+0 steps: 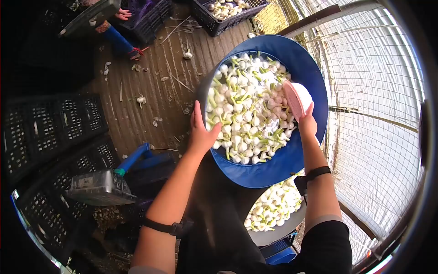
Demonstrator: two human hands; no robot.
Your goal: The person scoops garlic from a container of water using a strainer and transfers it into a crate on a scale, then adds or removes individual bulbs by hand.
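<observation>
A large blue tub point(315, 68) holds water and many white garlic bulbs point(242, 109) with short green stems. My left hand point(203, 132) grips the tub's near-left rim, thumb on the inner side and fingers outside. At the right side of the tub, my right hand point(308, 124) is closed around the edge of a pink and white plastic basket point(296, 98). The basket is tipped on its side, its pink face toward the bulbs, close over them.
Below the tub, a second container holds more garlic point(276, 205). A dark crate of garlic point(228, 25) stands at the top. Another person's hand point(123, 14) shows upper left. Black crates point(45, 128) are stacked left; wire mesh point(374, 77) lines the right.
</observation>
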